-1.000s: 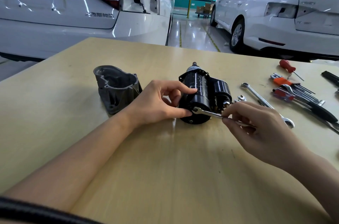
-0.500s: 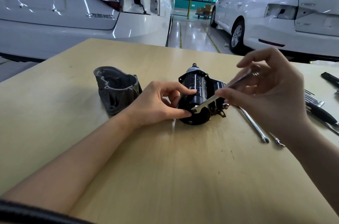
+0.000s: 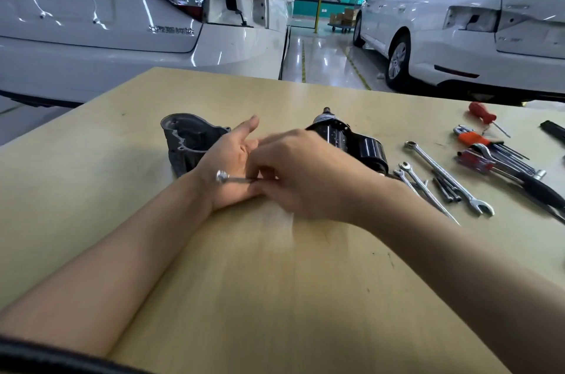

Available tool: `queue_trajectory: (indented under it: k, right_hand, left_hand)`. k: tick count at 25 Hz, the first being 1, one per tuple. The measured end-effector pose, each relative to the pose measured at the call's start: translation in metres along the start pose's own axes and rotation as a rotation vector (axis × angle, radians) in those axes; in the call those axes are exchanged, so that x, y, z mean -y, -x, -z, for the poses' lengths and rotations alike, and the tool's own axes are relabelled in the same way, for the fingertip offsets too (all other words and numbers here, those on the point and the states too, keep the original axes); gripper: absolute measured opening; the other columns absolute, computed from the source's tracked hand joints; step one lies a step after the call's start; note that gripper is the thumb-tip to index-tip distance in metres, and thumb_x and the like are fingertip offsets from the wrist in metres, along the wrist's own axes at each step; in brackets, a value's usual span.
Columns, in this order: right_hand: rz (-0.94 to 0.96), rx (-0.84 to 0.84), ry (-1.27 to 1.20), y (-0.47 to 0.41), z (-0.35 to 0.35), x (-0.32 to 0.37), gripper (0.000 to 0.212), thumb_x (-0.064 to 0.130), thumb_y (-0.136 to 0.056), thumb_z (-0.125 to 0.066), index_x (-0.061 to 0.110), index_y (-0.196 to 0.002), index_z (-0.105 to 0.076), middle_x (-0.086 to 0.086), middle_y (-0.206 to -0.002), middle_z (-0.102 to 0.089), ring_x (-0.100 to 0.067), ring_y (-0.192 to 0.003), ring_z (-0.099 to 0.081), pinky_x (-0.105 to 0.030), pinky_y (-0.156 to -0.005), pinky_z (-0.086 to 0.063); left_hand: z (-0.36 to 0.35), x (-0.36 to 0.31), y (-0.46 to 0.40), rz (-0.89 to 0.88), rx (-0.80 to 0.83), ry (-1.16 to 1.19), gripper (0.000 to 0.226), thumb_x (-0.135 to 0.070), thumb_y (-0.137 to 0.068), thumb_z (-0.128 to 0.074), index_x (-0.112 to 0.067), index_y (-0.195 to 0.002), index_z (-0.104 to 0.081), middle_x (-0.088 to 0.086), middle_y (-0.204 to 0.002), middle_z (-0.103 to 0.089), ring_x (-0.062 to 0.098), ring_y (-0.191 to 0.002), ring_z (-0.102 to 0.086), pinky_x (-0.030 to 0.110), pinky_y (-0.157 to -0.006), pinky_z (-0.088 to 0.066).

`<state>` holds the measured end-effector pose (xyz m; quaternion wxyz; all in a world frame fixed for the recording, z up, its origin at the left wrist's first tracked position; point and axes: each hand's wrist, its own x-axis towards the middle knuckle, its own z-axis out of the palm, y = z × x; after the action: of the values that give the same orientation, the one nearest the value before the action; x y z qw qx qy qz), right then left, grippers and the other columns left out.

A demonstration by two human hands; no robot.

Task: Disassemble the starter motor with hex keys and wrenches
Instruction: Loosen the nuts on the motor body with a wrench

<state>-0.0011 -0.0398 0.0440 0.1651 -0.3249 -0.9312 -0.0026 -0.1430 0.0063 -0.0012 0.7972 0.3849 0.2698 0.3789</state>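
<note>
A person sits at a pale wooden table point(image 3: 275, 297) in a car workshop, both bare forearms reaching up from the bottom of the frame to meet at its centre.

The starter motor point(image 3: 351, 144), a black cylinder with a second, smaller barrel beside it, lies on its side just right of centre, partly hidden behind the right hand. It probably lies flat so the bolts at its end can be reached from the side.

The left hand point(image 3: 229, 165) rests on the table left of the motor, palm turned up, thumb pointing toward the top of the frame. Its fingers look loosely extended, though the right hand covers their tips, so whether they touch the motor cannot be told.

The right hand point(image 3: 308, 171) crosses over the left, blurred by motion. Its fingers are curled together and pinch the shaft of a small wrench point(image 3: 234, 178), whose ring end pokes out leftward above the left wrist. The wrench's other end is hidden.

A grey metal housing point(image 3: 183, 144), seemingly a cover already taken off the motor, stands just left of the left hand.

At the right of the frame lie more tools, kept within reach: a long combination wrench point(image 3: 446, 177), two smaller wrenches point(image 3: 412, 177), a hex key set point(image 3: 489, 153) and a red screwdriver point(image 3: 483, 116). Two white cars point(image 3: 122, 37) fill the top of the frame.
</note>
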Motion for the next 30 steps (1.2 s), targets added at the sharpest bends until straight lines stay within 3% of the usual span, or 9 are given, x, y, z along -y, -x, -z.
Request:
queue_trajectory:
  k: [2,3,4,6,7,9,11,15,30]
  right_hand:
    - [0.006,0.097,0.090,0.001,-0.007,0.001,0.011,0.015,-0.089,-0.058,0.011,-0.089,-0.069,0.000,-0.087,-0.063,-0.021,-0.082,-0.057,-0.041,-0.085,-0.046]
    - [0.025,0.077,0.088,0.002,-0.007,0.004,0.012,0.014,-0.090,-0.058,0.009,-0.091,-0.068,-0.002,-0.089,-0.064,-0.021,-0.082,-0.058,-0.040,-0.083,-0.047]
    - [0.047,-0.021,0.027,0.005,-0.004,0.006,0.010,0.013,-0.090,-0.060,0.008,-0.092,-0.068,-0.002,-0.086,-0.064,-0.020,-0.076,-0.056,-0.036,-0.077,-0.048]
    - [0.013,-0.406,-0.257,0.013,0.008,0.008,0.000,0.011,-0.089,-0.063,0.010,-0.089,-0.062,-0.004,-0.073,-0.061,-0.016,-0.062,-0.053,-0.028,-0.062,-0.047]
    - [-0.041,-0.601,-0.444,0.021,0.015,0.004,0.006,0.010,-0.090,-0.061,0.014,-0.088,-0.057,-0.005,-0.068,-0.059,-0.014,-0.056,-0.053,-0.025,-0.055,-0.046]
    - [-0.161,-0.799,-0.803,0.043,0.023,-0.009,0.011,0.013,-0.095,-0.055,0.016,-0.086,-0.050,-0.005,-0.065,-0.062,-0.015,-0.052,-0.059,-0.026,-0.050,-0.050]
    - [-0.389,-0.828,-1.071,0.071,0.020,-0.018,0.009,0.017,-0.094,-0.054,0.013,-0.087,-0.051,-0.007,-0.070,-0.068,-0.022,-0.058,-0.066,-0.030,-0.057,-0.055]
    - [-0.760,-0.863,-1.399,0.110,-0.005,-0.022,0.011,0.013,-0.079,-0.061,0.004,-0.086,-0.061,-0.010,-0.070,-0.071,-0.020,-0.064,-0.071,-0.026,-0.062,-0.057]
    - [-0.777,-0.879,-1.500,0.112,-0.019,-0.016,0.004,0.011,-0.072,-0.067,0.009,-0.073,-0.071,-0.017,-0.082,-0.073,-0.028,-0.079,-0.073,-0.027,-0.067,-0.057]
  left_hand:
    - [0.003,-0.002,0.001,0.040,0.043,-0.018,0.065,-0.054,-0.098,-0.030,-0.002,-0.127,-0.058,0.019,-0.128,-0.061,0.029,-0.114,-0.062,0.039,-0.095,-0.052]
    - [0.002,-0.002,0.001,0.045,0.037,-0.026,0.064,-0.053,-0.097,-0.033,-0.003,-0.123,-0.062,0.018,-0.126,-0.063,0.029,-0.109,-0.065,0.038,-0.090,-0.054]
    - [0.001,-0.001,0.000,0.040,0.024,-0.036,0.057,-0.049,-0.094,-0.039,-0.005,-0.111,-0.070,0.015,-0.116,-0.067,0.025,-0.102,-0.067,0.036,-0.086,-0.056]
    - [-0.003,0.003,-0.002,0.004,0.010,-0.123,0.038,-0.038,-0.085,-0.048,-0.011,-0.092,-0.073,0.009,-0.096,-0.067,0.020,-0.089,-0.067,0.037,-0.083,-0.055]
    - [-0.005,0.006,-0.004,-0.003,-0.007,-0.170,0.033,-0.034,-0.082,-0.051,-0.009,-0.093,-0.069,0.010,-0.092,-0.065,0.020,-0.085,-0.066,0.039,-0.084,-0.054]
    - [-0.008,0.011,-0.008,-0.018,-0.073,-0.289,0.030,-0.029,-0.078,-0.060,-0.004,-0.095,-0.060,0.012,-0.086,-0.061,0.018,-0.073,-0.064,0.037,-0.076,-0.059]
    - [-0.011,0.015,-0.011,-0.062,-0.112,-0.391,0.034,-0.023,-0.071,-0.066,-0.002,-0.096,-0.058,0.011,-0.081,-0.061,0.015,-0.066,-0.063,0.031,-0.063,-0.059]
    - [-0.013,0.017,-0.011,-0.095,-0.129,-0.419,0.032,-0.019,-0.066,-0.069,-0.003,-0.092,-0.059,0.008,-0.075,-0.063,0.014,-0.063,-0.064,0.029,-0.058,-0.059]
    - [-0.011,0.017,-0.012,-0.116,-0.113,-0.433,0.032,-0.020,-0.066,-0.071,-0.002,-0.089,-0.059,0.005,-0.065,-0.064,0.013,-0.058,-0.063,0.029,-0.056,-0.058]
